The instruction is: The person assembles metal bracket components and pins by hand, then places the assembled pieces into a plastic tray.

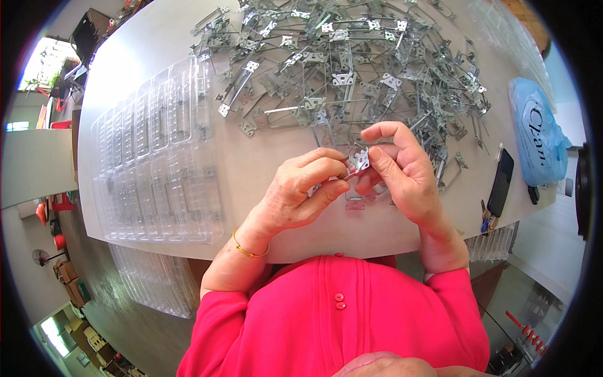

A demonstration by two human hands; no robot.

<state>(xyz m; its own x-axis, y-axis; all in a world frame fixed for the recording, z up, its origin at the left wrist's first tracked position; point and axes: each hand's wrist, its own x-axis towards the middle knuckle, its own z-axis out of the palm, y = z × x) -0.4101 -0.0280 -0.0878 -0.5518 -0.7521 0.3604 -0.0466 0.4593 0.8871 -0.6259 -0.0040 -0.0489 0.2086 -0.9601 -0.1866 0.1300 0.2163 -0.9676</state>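
Both hands pinch one small metal bracket [361, 160] near the table's [264, 157] front edge — left hand [301, 191], right hand [402, 169]. Grip's just fingertips — it could easily slip into the bracket pile [352, 75].

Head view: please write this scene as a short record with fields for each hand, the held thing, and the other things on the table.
left hand: fingers pinch a small metal part
right hand: fingers pinch the same part from the other side
height: part is held above the table
behind hands: big pile of metal frames
person's left: clear trays, stacked flat
person's right: black phone, blue bag, keys
wrist: gold bangle on left arm
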